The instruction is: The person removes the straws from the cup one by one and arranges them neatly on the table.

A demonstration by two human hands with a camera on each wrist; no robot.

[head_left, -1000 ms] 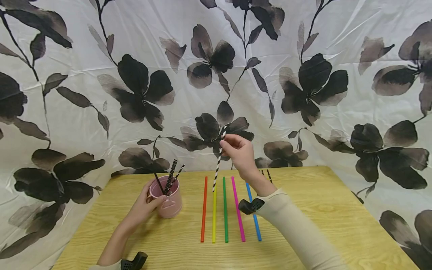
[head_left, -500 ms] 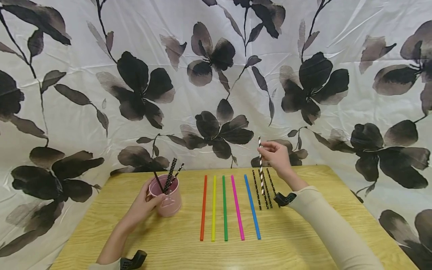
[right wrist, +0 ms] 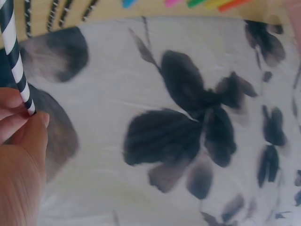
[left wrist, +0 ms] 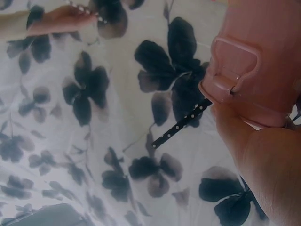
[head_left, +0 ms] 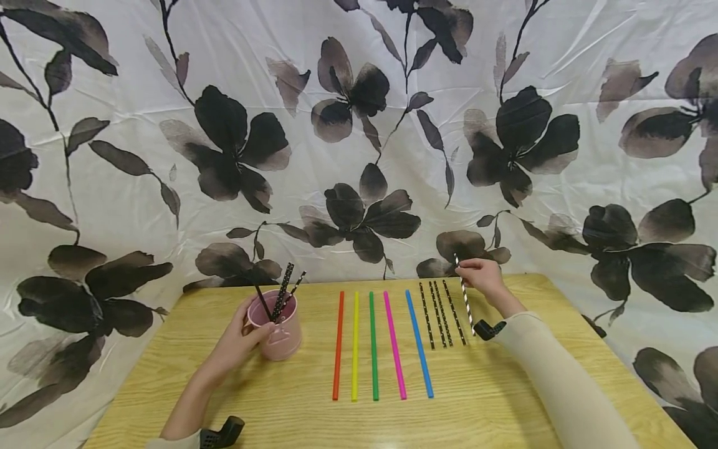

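Observation:
My right hand [head_left: 487, 279] pinches a black-and-white striped straw [head_left: 465, 293] near its upper end, just right of a group of black dotted straws [head_left: 439, 315] lying on the table. In the right wrist view the striped straw [right wrist: 15, 61] sits between thumb and fingers. My left hand [head_left: 242, 340] grips the side of a pink bucket [head_left: 283, 340], thumb near its rim. Several black patterned straws [head_left: 283, 292] lean in the bucket. The left wrist view shows the bucket's wire handle [left wrist: 237, 63] and one dotted straw [left wrist: 181, 123] sticking out.
Between bucket and dotted straws lie a red straw [head_left: 339, 346], a yellow straw [head_left: 355, 346], a green straw [head_left: 373, 346], a pink straw [head_left: 395, 346] and a blue straw [head_left: 419, 344]. Behind the wooden table [head_left: 224, 399] hangs a floral cloth [head_left: 426, 37].
My right hand has carried the striped straw rightward and down, from above the yellow straw to the right of the dotted straws. The left hand keeps its hold on the bucket.

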